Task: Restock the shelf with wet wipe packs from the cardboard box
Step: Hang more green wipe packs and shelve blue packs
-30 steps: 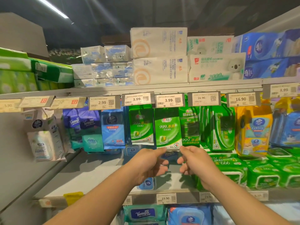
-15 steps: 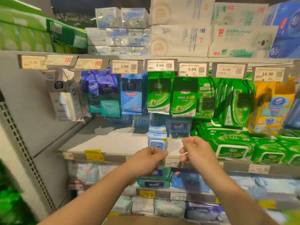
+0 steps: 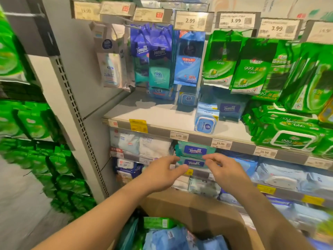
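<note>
Moved: your left hand (image 3: 163, 173) and right hand (image 3: 222, 170) have dropped from shelf (image 3: 162, 116) toward cardboard box (image 3: 198, 210); both loosely spread, empty. Wet wipe packs (image 3: 169, 237) inside. Risk: slick packs slipping from a hasty grab.

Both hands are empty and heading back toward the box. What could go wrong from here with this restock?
1. The light blue pack stands alone on edge near the shelf lip; a nudge while adding packs might topple it off.
2. The cardboard box holds blue and green packs mixed, so the left hand or right hand could grab the wrong product.
3. The hanging green packs overhang the shelf and could snag on a reach.
</note>
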